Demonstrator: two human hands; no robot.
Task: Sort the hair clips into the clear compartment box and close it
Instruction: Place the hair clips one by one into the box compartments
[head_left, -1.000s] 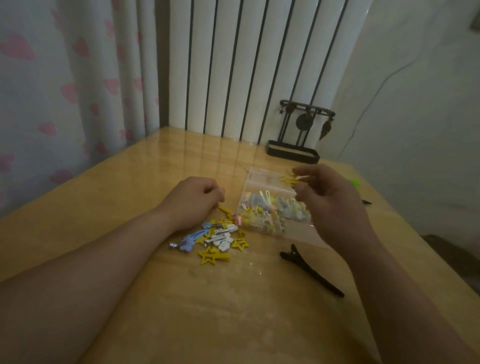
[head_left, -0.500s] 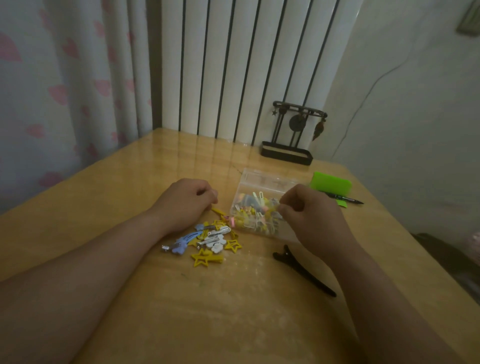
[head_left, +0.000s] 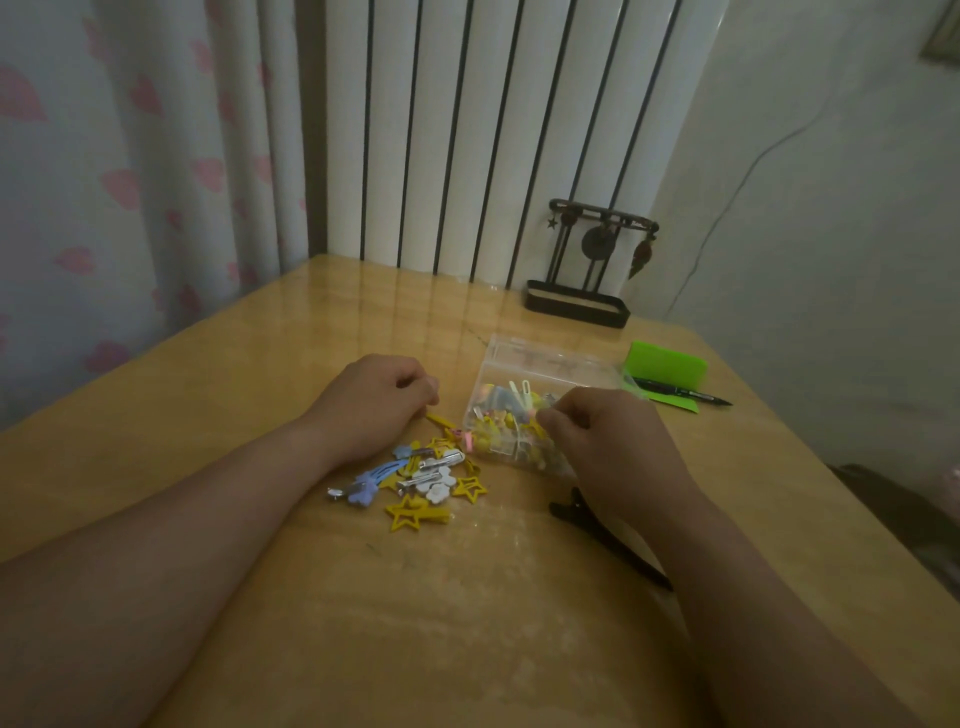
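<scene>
The clear compartment box (head_left: 550, 364) lies open on the table, its near compartments full of small coloured clips. My right hand (head_left: 608, 447) hovers over the box's near right part, fingers curled, pinching a small yellow clip (head_left: 535, 427) at the fingertips. Left of the box, my left hand (head_left: 371, 400) rests on the table with curled fingers, holding the end of a long yellow clip (head_left: 441, 421). A loose pile of hair clips (head_left: 426, 480) lies in front of it: yellow stars, white flowers, a blue one, silver ones. A long black clip (head_left: 597, 530) lies near my right wrist.
A green case (head_left: 667, 366) with a black pen (head_left: 685, 396) on it sits right of the box. A dark metal stand (head_left: 582, 296) is at the table's far edge by the radiator. A curtain hangs on the left.
My right hand came down from above the box's far side to its near compartments, with the yellow clip. My left hand stayed by the pile. The camera tilted.
</scene>
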